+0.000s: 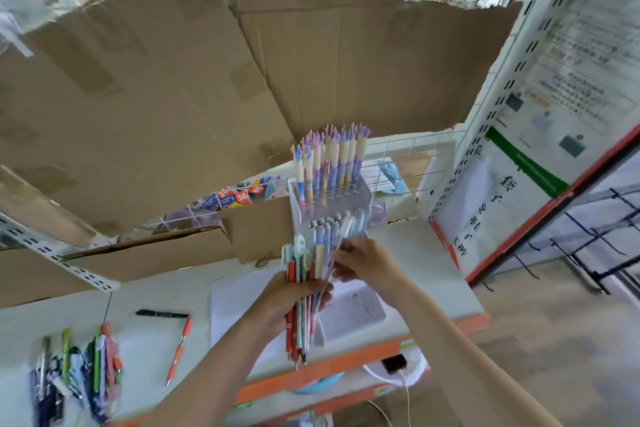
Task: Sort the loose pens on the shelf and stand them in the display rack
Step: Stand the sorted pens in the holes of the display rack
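Both forearms reach up and forward over the white shelf (166,291). The left hand (292,298) is curled tight around a bundle of pens (300,291), gripping it at mid-length so the caps fan out above the fist and the tips poke out below. The right hand (363,262) comes in from the right with its wrist bent inward, fingers pinched on a single pale pen (337,255) at the bundle's upper right edge. Just beyond the hands stands the clear display rack (360,199), its back rows filled with upright pens (329,159). A heap of loose pens (78,374) lies at the shelf's near left, with an orange pen (179,350) and a black pen (162,314) apart from it.
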